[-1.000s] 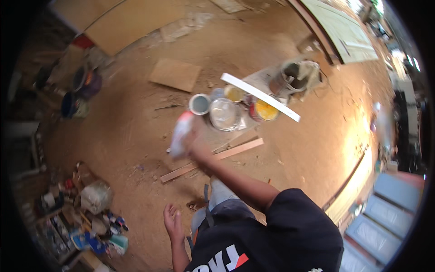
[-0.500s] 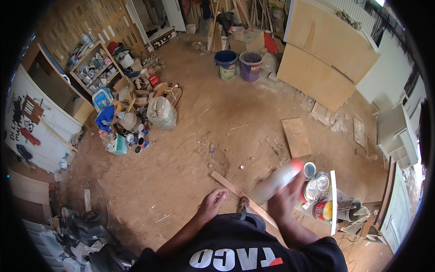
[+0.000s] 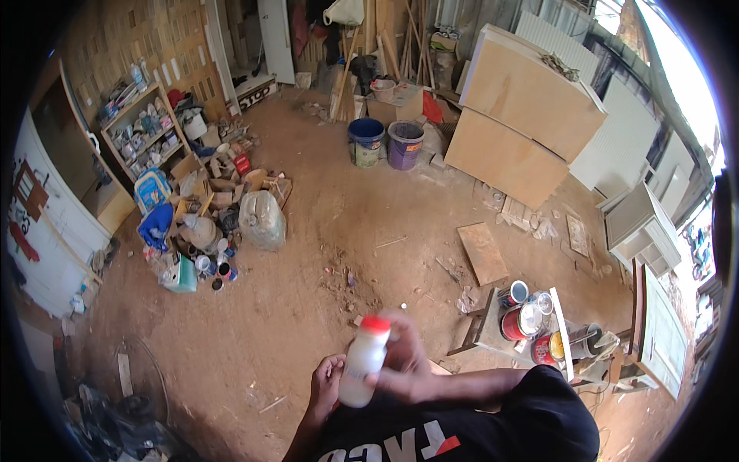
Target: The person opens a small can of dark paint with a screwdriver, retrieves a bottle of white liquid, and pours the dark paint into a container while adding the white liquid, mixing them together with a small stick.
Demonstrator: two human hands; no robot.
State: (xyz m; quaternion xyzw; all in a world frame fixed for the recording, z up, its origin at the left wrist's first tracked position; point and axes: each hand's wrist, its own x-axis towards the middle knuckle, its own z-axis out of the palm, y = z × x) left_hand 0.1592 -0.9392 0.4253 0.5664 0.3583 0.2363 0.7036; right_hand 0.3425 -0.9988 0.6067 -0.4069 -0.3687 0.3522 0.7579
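A pale plastic bottle (image 3: 362, 368) with a red cap stands nearly upright in front of my body, leaning slightly. My right hand (image 3: 406, 366) grips it from the right side, its upper fingers smeared by motion. Just left of the bottle is my left hand (image 3: 328, 379), fingers curled in. Part of that hand lies behind the bottle, so whether it touches the bottle or holds anything is hidden.
To the right, a low wooden stand (image 3: 489, 331) carries several paint tins (image 3: 521, 322). Farther off are two buckets (image 3: 405, 146), a large wooden cabinet (image 3: 523, 115) and a loose board (image 3: 483, 252). Clutter with a big plastic jerrycan (image 3: 262, 221) lies left, beside a shelf (image 3: 142, 127).
My right hand has swung left from beside the tins, bringing the bottle before my body and more upright. My left hand has moved slightly left and down. The view has shifted.
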